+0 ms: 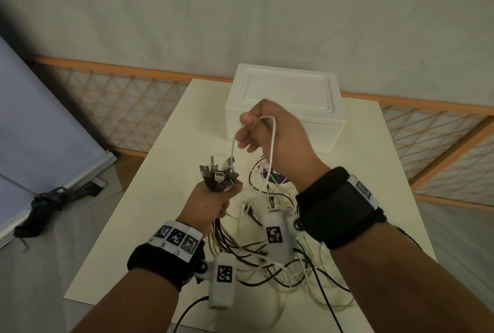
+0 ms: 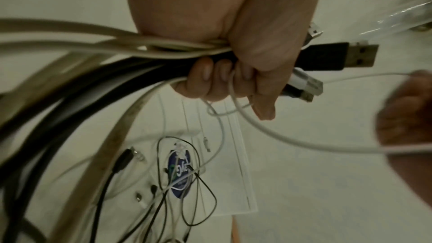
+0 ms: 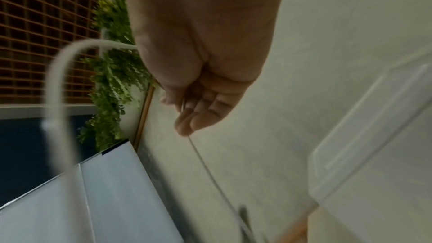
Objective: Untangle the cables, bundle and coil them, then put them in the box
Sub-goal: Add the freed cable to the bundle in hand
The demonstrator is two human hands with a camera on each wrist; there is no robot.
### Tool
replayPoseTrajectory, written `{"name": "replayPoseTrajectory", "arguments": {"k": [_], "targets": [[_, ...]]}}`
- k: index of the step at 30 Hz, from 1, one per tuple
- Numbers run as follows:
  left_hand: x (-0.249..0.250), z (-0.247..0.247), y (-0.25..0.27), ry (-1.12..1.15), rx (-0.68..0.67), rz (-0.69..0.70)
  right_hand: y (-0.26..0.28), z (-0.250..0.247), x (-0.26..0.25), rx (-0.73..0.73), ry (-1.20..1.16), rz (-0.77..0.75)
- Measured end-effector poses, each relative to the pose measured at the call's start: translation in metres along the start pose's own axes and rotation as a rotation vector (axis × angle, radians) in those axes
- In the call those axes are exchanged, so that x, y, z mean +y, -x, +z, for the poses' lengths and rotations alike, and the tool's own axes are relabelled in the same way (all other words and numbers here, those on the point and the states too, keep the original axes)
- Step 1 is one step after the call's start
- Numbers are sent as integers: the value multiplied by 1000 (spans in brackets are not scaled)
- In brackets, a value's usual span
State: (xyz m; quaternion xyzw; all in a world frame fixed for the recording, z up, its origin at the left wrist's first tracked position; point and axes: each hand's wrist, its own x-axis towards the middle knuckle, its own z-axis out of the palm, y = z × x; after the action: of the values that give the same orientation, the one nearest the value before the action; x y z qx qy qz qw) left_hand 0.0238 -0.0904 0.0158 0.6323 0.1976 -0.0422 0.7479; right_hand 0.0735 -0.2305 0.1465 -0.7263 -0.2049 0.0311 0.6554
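Observation:
My left hand grips a bundle of black and white cables with the USB plugs sticking up out of the fist. My right hand is raised above and to the right of it, holding a loop of a thin white cable whose ends hang down toward the bundle and the table. More tangled black and white cables lie on the white table below both hands. The white foam box stands behind, lid on.
A blue round sticker lies on the table under the cables. A lattice screen runs behind the table; a pale panel leans at left with dark cloth on the floor. Cables hang over the table's front edge.

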Motion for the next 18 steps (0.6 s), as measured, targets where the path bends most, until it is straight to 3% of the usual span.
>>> {"name": "replayPoseTrajectory", "arguments": {"k": [4, 8, 13, 18], "targets": [[-15, -11, -13, 15, 117, -121, 1, -12, -11, 206, -73, -177], [-21, -21, -22, 98, 221, -211, 10, -19, -5, 371, 48, -244], [-19, -29, -25, 257, 254, -343, 18, -25, 6, 491, 78, -173], [-19, -27, -20, 326, 198, -381, 13, -32, 21, 520, -118, -28]]}}
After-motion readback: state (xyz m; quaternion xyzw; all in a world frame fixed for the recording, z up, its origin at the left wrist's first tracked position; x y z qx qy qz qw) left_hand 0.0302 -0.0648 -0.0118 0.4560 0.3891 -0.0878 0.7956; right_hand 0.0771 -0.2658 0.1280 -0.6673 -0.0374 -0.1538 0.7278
